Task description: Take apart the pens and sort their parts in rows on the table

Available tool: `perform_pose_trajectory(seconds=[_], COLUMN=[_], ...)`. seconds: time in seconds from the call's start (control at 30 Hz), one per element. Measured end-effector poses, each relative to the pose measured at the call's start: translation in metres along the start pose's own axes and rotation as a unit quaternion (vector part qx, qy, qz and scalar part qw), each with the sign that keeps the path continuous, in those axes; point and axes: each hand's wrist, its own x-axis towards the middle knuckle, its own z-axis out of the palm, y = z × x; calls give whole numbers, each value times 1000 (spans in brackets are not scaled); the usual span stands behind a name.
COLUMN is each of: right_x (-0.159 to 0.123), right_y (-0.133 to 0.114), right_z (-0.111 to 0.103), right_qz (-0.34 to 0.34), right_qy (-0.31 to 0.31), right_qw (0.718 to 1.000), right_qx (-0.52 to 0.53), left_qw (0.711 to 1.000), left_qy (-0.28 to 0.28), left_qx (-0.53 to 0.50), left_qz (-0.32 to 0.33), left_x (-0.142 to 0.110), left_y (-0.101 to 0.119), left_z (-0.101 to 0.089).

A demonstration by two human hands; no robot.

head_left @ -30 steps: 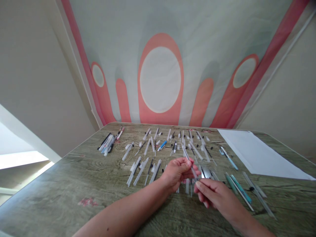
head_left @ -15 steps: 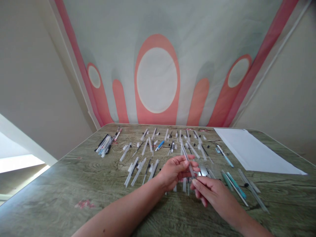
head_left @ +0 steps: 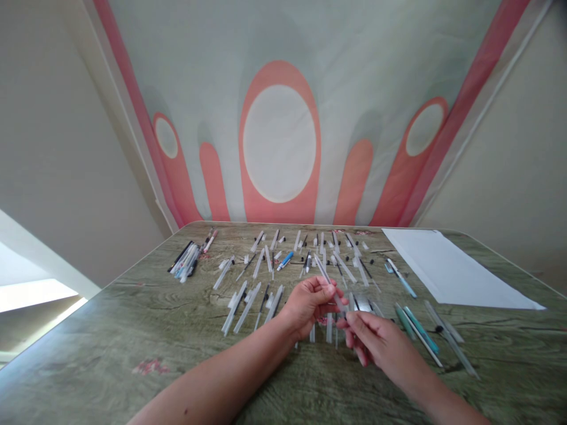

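Between both hands, above the table, I hold a slim translucent pen (head_left: 324,270) at a slant. My left hand (head_left: 310,302) pinches its middle between thumb and fingers. Around the pen's near end, my right hand (head_left: 364,335) closes thumb and fingertips, which hide that tip. Under and behind the hands lie clear pen barrels (head_left: 328,328), partly covered by the fingers. More barrels (head_left: 234,308), dark refills (head_left: 261,307) and small caps are laid out in rows to the left and beyond.
A bundle of assembled pens (head_left: 188,260) lies at the far left. A blue pen (head_left: 286,260) rests among the parts. On the right are a light-blue pen (head_left: 402,278), teal pen parts (head_left: 420,330), clear tubes (head_left: 452,339) and a white paper sheet (head_left: 456,268). A patterned backdrop (head_left: 279,35) stands behind the wooden table (head_left: 88,354).
The pen and both hands have shifted slightly left. My right fingers have moved a little up at the pen's near end. The parts on the table lie as before.
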Motion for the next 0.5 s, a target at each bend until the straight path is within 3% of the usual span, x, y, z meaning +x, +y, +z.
perform_pose_trajectory(seconds=[0.1,0.5], right_x=[2,2], right_y=[3,-2], right_z=[-1,0], right_qz=[16,33], right_qy=[-17,19], right_qw=[998,996], right_qx=[67,86], left_qw=[1000,1000], left_qy=[0,-15], left_qx=[-4,-1], left_qz=[5,14], left_x=[1,0], left_y=[0,0], left_z=[-1,0])
